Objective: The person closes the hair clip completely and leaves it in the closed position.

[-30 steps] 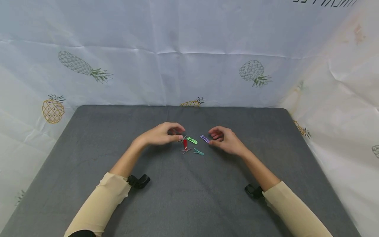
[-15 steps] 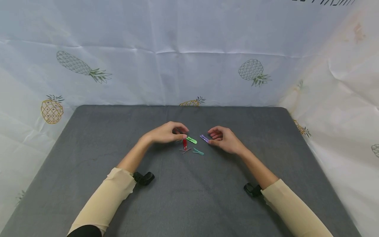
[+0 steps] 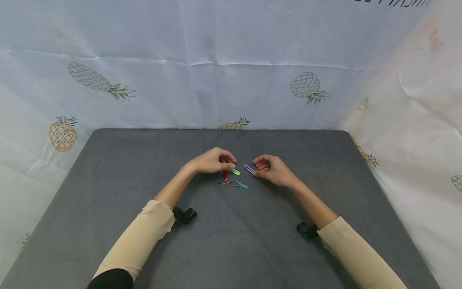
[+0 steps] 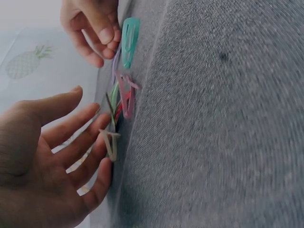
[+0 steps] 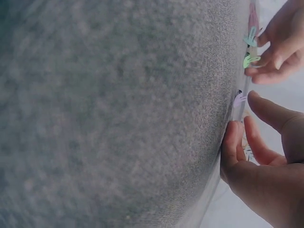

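Several snap hair clips lie in a loose cluster on the grey table. My left hand [image 3: 213, 161] is over the cluster's far side, thumb tip at the green hair clip [image 3: 235, 171] and partly covering it. Below that hand lies a red hair clip [image 3: 225, 175]; a pink one [image 4: 127, 102] and a beige one [image 4: 111, 145] show in the left wrist view. Nearer me is the teal hair clip [image 3: 241, 184]. My right hand [image 3: 275, 171] is beside the purple hair clip [image 3: 248, 168], thumb close to its end. In the right wrist view, its thumb and fingers stand apart, pinching nothing.
The grey cloth-covered table [image 3: 231, 241] spreads around the clips. A white curtain [image 3: 216, 92] with pineapple prints hangs behind its far edge and along the sides. Black wrist cameras [image 3: 185, 215] sit on both forearms.
My left hand has moved right across the cluster, from beside the red hair clip to over the green one. The right hand and the clips have stayed nearly still.
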`<state>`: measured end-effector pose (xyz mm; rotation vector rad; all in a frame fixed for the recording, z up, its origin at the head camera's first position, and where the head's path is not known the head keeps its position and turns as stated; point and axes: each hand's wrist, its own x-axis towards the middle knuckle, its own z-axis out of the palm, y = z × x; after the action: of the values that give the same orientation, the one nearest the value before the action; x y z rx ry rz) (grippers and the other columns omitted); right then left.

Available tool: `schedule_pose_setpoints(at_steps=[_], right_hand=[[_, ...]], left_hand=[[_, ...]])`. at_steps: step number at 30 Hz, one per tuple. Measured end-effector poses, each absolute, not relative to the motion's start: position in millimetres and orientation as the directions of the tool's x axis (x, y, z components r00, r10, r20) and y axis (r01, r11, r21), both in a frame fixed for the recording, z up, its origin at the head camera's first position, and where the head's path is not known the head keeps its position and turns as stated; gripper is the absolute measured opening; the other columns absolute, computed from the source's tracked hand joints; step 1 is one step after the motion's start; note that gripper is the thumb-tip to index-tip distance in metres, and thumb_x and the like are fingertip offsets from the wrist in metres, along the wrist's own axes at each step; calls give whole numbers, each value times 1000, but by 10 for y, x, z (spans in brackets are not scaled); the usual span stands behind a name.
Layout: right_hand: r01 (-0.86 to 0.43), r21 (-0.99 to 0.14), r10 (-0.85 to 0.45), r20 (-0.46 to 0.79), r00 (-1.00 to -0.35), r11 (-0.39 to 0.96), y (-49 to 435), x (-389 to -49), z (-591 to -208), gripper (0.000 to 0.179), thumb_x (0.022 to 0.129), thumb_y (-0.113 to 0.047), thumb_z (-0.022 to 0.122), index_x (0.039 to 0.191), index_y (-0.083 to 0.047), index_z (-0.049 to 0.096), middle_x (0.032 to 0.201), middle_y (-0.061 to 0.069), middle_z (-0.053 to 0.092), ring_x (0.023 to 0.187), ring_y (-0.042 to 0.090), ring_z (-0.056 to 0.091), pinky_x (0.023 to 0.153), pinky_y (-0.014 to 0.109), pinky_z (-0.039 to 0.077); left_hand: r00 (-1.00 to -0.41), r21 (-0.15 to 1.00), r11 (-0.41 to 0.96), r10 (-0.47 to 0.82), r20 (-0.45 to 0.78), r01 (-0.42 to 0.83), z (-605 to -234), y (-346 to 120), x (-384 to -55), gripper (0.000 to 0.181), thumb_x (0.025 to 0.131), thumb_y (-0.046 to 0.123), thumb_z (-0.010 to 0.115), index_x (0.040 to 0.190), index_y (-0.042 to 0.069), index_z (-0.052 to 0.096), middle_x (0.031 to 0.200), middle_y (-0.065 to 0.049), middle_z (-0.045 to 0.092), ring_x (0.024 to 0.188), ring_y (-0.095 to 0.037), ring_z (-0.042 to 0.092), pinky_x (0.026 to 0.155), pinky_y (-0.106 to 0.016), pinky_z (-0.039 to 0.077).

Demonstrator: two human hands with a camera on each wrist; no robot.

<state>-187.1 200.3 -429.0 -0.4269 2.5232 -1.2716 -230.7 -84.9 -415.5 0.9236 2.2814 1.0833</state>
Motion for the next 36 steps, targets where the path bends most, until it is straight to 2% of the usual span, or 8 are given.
schedule_pose_setpoints(at_steps=[7,12,18,26,36], right_hand=[[-144,-799,-383,-114,-917,583,1997,-1876,-4314,36,100,-10,78,132,5,70,122,24,73,106,26,69,89,22,53],[-154,-789,-374,-102,-922,595,1974,-1869,-4315,32,99,-9,79,128,4,73,117,22,74,101,23,68,85,18,52],[-153,-779,-358,-98,-928,608,1957,-1864,-4320,30,98,-9,80,124,3,75,112,19,75,96,18,66,82,19,51],[-148,-760,-344,-104,-933,633,1938,-1868,-4335,27,98,-12,81,122,0,77,107,14,74,92,17,65,81,23,51],[-186,-726,-352,-82,-932,662,1911,-1881,-4344,25,96,-14,84,116,0,79,101,11,74,86,14,62,78,24,50]], left_hand=[[-694,806,474,711,-114,354,-4177,-732,-2319,29,106,14,69,128,-3,75,117,-17,78,95,-18,71,85,-26,54],[-703,799,491,700,-125,346,-4184,-687,-2327,28,105,14,70,127,-2,76,116,-17,79,98,-20,72,86,-26,54],[-716,800,502,685,-136,328,-4196,-641,-2329,25,105,12,71,125,-2,77,114,-17,79,98,-20,72,88,-27,54],[-725,792,515,675,-139,328,-4186,-552,-2344,21,104,11,73,120,-2,79,109,-16,80,92,-14,71,82,-22,52],[-738,781,549,651,-176,298,-4194,-471,-2367,18,103,10,74,117,0,80,98,-11,78,79,-7,63,75,-21,48]])
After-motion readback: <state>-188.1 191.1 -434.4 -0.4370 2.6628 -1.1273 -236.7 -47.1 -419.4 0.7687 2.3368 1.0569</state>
